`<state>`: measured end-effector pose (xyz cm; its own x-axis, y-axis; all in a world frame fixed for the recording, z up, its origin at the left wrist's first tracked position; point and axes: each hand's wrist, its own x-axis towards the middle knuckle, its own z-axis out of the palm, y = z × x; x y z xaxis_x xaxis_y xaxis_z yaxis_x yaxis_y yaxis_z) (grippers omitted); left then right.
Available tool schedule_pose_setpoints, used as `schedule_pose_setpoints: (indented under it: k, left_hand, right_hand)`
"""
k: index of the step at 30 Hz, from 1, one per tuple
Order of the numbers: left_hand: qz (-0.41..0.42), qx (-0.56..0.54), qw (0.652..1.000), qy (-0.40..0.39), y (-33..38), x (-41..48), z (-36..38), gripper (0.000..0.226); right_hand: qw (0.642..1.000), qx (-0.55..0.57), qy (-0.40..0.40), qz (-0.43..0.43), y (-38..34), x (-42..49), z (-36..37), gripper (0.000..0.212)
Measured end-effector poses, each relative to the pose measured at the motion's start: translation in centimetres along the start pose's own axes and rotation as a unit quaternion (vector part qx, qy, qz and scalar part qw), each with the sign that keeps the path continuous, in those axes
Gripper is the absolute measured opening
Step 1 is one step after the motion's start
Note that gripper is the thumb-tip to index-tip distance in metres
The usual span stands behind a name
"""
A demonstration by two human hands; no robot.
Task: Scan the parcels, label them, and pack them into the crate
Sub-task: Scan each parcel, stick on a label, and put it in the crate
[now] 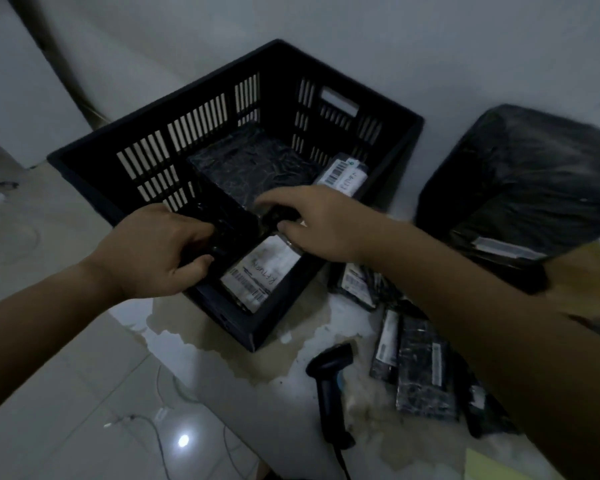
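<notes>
Head view: the left hand [160, 251] and the right hand [312, 223] both grip one flat black plastic-wrapped parcel with a white barcode label [257, 271].

- Left hand: fingers and thumb curled round the left edge of the held parcel.
- Right hand: fingers curled over the far right corner, thumb against the side.
- Held parcel: tilted, label face up, between the hands and inside the near corner of the black slatted plastic crate [146, 161].

Beyond the hands, a second black-wrapped parcel [246, 161] lies flat on the crate floor. Just beyond the right hand, a third labelled parcel [343, 174] sits against the crate's right wall, label up.

The crate stands on a white counter with a worn, stained surface [291, 358]. Under and beside the right forearm lies a loose pile of black-wrapped parcels [416, 368]. On the near side of the right hand, close to the counter edge, lies a black handheld barcode scanner [329, 379]. Well to the right of the right hand stands a large black plastic-wrapped bundle [520, 181]. Below the left forearm is a pale tiled floor [66, 427] with thin cables on it.
</notes>
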<state>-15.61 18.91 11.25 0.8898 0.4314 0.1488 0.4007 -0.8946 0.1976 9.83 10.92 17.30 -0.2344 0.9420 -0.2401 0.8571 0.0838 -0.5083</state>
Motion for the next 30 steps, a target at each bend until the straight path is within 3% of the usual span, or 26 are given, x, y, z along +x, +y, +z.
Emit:
schedule_pose_setpoints:
  k: [4, 6, 10, 13, 17, 22, 27, 30]
  left_hand:
    - [-0.083, -0.068, 0.992, -0.073, 1.0, 1.3, -1.9, 0.029]
    - [-0.095, -0.121, 0.988, -0.028, 3.5, 3.1, -2.7, 0.022]
    - [-0.041, -0.251, 0.962, 0.099, 13.2, 7.2, -2.6, 0.016]
    - [-0.002, -0.336, 0.94, 0.064, 19.8, 9.4, 1.2, 0.013]
    - [-0.055, -0.414, 0.908, -0.02, 23.1, 11.2, 9.0, 0.019]
    - [-0.118, -0.337, 0.933, -0.047, 20.5, 14.1, 15.0, 0.044]
    - [-0.173, -0.274, 0.94, -0.11, 19.7, 17.9, 16.6, 0.071]
    - [-0.193, -0.275, 0.927, -0.167, 19.2, 19.2, 17.0, 0.077]
  right_hand:
    - [0.993, 0.046, 0.105, 0.022, 0.7, -9.6, 0.8, 0.05]
    - [0.988, 0.066, 0.132, 0.053, 2.1, -13.7, 2.1, 0.052]
    - [0.971, 0.134, 0.124, 0.154, 5.1, -20.1, 6.1, 0.053]
    - [0.944, 0.222, 0.118, 0.215, 6.8, -23.1, 9.1, 0.051]
    - [0.894, 0.329, 0.128, 0.275, 8.9, -24.6, 11.4, 0.053]
    - [0.819, 0.433, 0.176, 0.333, 12.3, -22.3, 12.8, 0.056]
    - [0.688, 0.563, 0.217, 0.403, 15.3, -17.5, 13.3, 0.066]
    - [0.666, 0.584, 0.225, 0.405, 15.8, -15.7, 12.6, 0.068]
